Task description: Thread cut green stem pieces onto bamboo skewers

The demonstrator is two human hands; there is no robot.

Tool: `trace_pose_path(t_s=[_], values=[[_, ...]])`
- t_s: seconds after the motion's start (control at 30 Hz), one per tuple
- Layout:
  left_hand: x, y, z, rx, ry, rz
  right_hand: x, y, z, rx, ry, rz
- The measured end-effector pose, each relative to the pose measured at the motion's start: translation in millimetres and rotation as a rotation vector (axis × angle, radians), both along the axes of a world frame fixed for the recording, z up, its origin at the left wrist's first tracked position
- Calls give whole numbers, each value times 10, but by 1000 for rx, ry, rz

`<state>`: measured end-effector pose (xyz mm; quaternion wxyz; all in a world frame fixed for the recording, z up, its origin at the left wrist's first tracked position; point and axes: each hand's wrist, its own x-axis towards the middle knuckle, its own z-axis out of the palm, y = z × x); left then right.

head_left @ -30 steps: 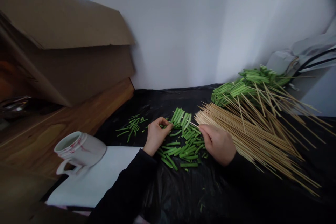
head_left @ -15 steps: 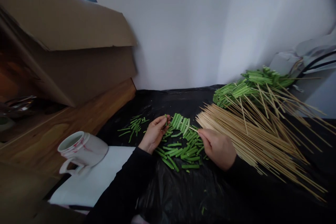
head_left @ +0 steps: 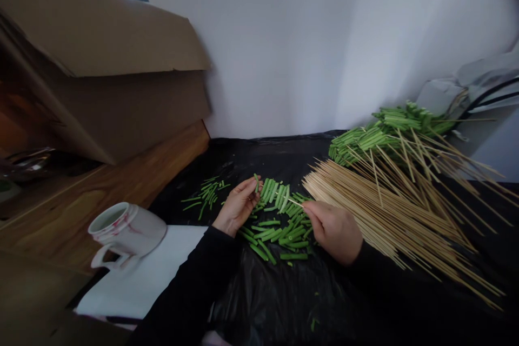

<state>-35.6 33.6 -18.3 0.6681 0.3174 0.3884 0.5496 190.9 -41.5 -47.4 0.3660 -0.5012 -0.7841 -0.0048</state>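
Note:
My right hand (head_left: 335,230) is closed around the near end of a thin wooden skewer (head_left: 295,203). Several cut green bean pieces (head_left: 275,194) sit side by side across that skewer, between my two hands. My left hand (head_left: 238,205) pinches one more green bean piece (head_left: 257,183) at the skewer's far end; whether the tip has gone through it I cannot tell. Below the hands lies a loose heap of cut green beans (head_left: 279,235) on the black plastic sheet (head_left: 279,297).
A large bundle of bare skewers (head_left: 385,211) lies at the right, with a pile of bean-laden skewers (head_left: 377,135) behind it. A smaller bean heap (head_left: 208,194) is at the left. A mug (head_left: 133,230) stands on a white sheet (head_left: 162,275). A cardboard box (head_left: 133,48) rises behind.
My right hand and the skewer with its beans have shifted slightly left, towards my left hand. The bean piece in my left fingers now stands more upright at the skewer's end.

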Motion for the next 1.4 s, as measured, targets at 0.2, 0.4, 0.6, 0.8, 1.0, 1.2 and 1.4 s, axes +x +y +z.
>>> trace_pose_path(t_s=[0.2,0.4,0.6,0.8,1.0,1.2,1.4], values=[[11,-4,-1,-13,-8,5,1,3,-12,24,-10,1],[11,-8,-4,1,11,0,-2,2,-12,23,-10,6],[9,-6,-6,8,19,5,-11,0,-14,15,-15,-10],[16,-8,-13,45,40,39,-15,-20,24,-33,-22,-17],[40,-17,-6,82,92,100,-25,-35,40,-84,-18,-18],[56,-11,-44,127,160,115,-40,-48,53,-123,-23,-26],[50,-19,-78,184,258,143,-43,-38,35,-127,-23,-30]])
